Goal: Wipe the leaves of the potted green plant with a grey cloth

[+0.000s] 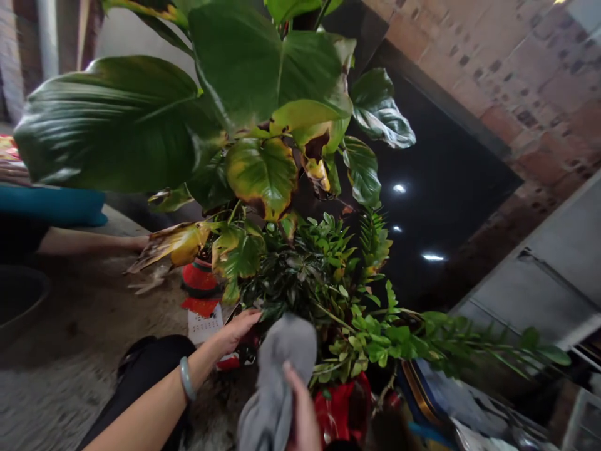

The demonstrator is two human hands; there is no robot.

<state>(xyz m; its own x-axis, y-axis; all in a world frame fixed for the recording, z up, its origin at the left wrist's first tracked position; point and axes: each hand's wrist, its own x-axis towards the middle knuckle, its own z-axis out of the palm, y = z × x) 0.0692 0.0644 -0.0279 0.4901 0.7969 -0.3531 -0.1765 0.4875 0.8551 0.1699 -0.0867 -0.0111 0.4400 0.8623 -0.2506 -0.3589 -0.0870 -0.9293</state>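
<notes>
A brick wall (530, 100) and a dark glossy panel (422, 207) rise behind potted plants crowded above a bare floor (42, 388). The right hand (303, 404) grasps a grey cloth (286, 357), thumb on top, in front of the dark-leaved plant (293, 275) and just beside a red pot (342, 410). The left hand (241, 326) reaches to that plant's lower left edge; whether its fingers pinch a leaf I cannot tell. Toward the floor's left side, another person's hand (136, 243) is at a browned leaf (176, 244). The step in hand looks like bringing cloth to foliage; the next move would call for a leaf steadied by the left hand and light pressure from the cloth.
</notes>
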